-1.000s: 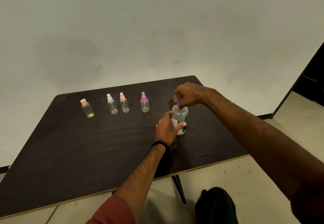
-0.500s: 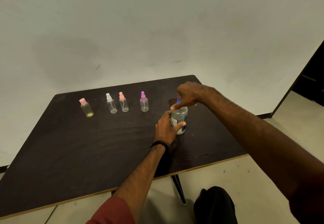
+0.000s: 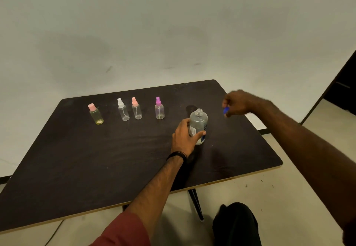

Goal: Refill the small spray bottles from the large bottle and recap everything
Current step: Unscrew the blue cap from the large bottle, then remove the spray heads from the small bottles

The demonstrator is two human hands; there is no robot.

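Observation:
The large clear bottle [image 3: 199,123] stands upright on the dark table [image 3: 96,159], its neck uncapped. My left hand [image 3: 183,138] grips its lower body. To the right, above the table, my right hand [image 3: 238,103] pinches the small blue cap [image 3: 226,110]. Several small spray bottles stand in a row at the back: a yellowish bottle with a pink cap [image 3: 96,114], a white-topped bottle [image 3: 123,110], a salmon-topped bottle [image 3: 136,109] and a purple-topped bottle [image 3: 159,108]. All of them are capped.
The table's right edge runs close under my right forearm. A pale wall rises behind the table. A black table leg [image 3: 196,203] and a dark object [image 3: 237,224] sit on the floor below the front edge.
My right hand has taken the blue cap off the large bottle and carried it off to the right. My left hand has kept its hold on the bottle.

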